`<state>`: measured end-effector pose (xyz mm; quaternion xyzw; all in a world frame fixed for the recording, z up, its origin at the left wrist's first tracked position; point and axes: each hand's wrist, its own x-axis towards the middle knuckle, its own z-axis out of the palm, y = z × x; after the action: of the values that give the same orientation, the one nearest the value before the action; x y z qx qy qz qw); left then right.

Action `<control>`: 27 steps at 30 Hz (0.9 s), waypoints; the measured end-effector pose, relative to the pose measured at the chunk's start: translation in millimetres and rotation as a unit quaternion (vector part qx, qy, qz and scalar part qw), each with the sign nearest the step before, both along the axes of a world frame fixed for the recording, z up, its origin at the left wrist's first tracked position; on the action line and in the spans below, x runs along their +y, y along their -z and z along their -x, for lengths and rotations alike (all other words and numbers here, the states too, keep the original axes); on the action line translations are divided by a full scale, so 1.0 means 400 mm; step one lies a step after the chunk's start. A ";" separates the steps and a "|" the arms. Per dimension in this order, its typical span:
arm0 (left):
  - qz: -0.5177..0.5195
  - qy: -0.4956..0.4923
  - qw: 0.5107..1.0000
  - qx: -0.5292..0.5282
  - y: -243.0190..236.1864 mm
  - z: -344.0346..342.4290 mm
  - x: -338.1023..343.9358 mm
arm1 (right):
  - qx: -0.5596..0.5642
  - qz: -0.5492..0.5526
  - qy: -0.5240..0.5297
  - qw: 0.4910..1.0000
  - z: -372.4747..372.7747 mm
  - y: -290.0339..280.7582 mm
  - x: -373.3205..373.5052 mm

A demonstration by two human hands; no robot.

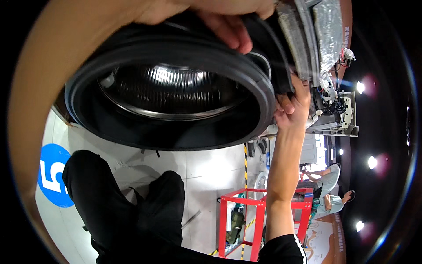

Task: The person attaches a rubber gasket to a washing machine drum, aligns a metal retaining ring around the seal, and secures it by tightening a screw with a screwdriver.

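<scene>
Rubber door seal (259, 83) is ringing the steel drum (171, 92), with the left hand (211, 17) gripping its top edge and the right hand (292, 105) pinching its right rim. Working evenly around the drum, keeping both grips firm, is probably seating it best.

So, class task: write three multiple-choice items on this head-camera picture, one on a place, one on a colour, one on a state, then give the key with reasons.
1. Where is the right hand?
A. on the floor
B. at the right edge of the door gasket
C. on the red frame

2. What colour is the metal frame on the floor?
A. red
B. green
C. white

3. How is the left hand placed?
A. hanging free
B. flat on the floor
C. fingers curled over the gasket's top rim

Key: 1 B, its fingers press beside the rubber ring. 2 A, its bars are plainly red. 3 C, its fingers hook over the rim above the steel drum.
</scene>
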<state>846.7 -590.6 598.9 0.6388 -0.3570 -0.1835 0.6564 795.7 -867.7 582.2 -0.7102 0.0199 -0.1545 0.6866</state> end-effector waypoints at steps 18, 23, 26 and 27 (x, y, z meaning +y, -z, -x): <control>-0.012 -0.109 0.993 0.050 0.048 -0.122 -0.078 | 0.102 -0.108 -0.077 0.986 -0.017 -0.016 -0.049; -0.041 -0.038 0.994 0.090 0.030 -0.163 -0.070 | 0.096 -0.118 -0.070 0.986 -0.016 -0.018 -0.040; -0.042 -0.052 0.995 0.070 0.030 -0.160 -0.075 | 0.108 -0.095 -0.050 0.988 -0.014 -0.025 -0.031; -0.040 -0.055 0.996 0.061 0.032 -0.156 -0.075 | 0.114 -0.090 -0.037 0.989 -0.013 -0.025 -0.027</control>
<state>909.0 -620.6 586.3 0.6705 -0.2736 -0.1997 0.6601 800.9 -878.6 592.0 -0.6588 0.0859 -0.0447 0.7460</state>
